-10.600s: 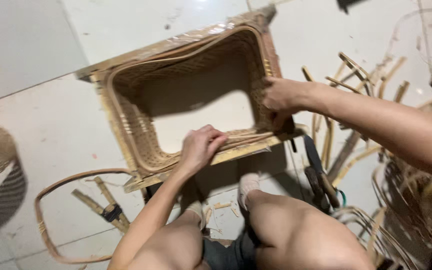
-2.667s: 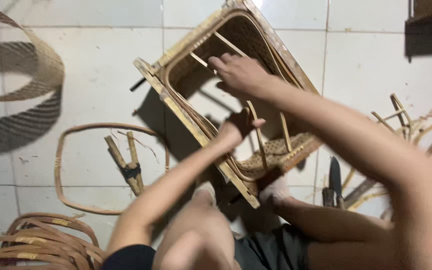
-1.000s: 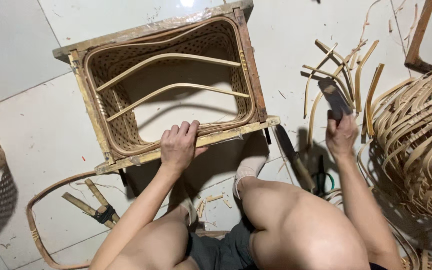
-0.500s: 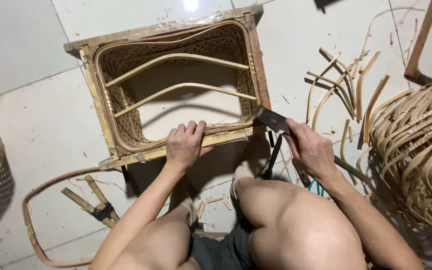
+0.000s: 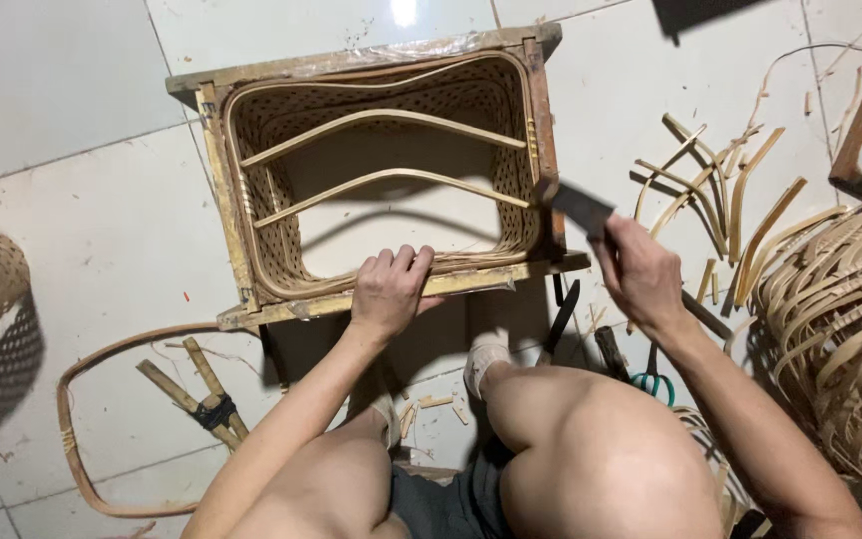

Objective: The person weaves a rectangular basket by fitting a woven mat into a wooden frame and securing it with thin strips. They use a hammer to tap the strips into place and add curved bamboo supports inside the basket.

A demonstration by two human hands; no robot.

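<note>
- The left hand [image 5: 388, 289] rests on the near rail of the wooden frame [image 5: 214, 190], fingers curled over the top edge and pressing it down, as it did a moment ago.
- The right hand [image 5: 639, 274] is closed around the handle of a dark flat-bladed tool [image 5: 581, 207]. A second ago it was reaching out among the scraps to the right; now it has brought the blade up to the frame's near right corner, so the work seems to move from fetching the tool to using it on that corner.
- The woven basket [image 5: 281, 240] sits inside the frame on the tiled floor [image 5: 72, 80], just in front of the person's knees. It is rectangular, open-weave, pale brown, with two bent cane strips [image 5: 391, 178] arching across its opening.
- Cut cane pieces [image 5: 740, 200] lie to the right, beside a pile of curved strips [image 5: 840, 309].
- A cane loop [image 5: 82, 419] lies to the left.
</note>
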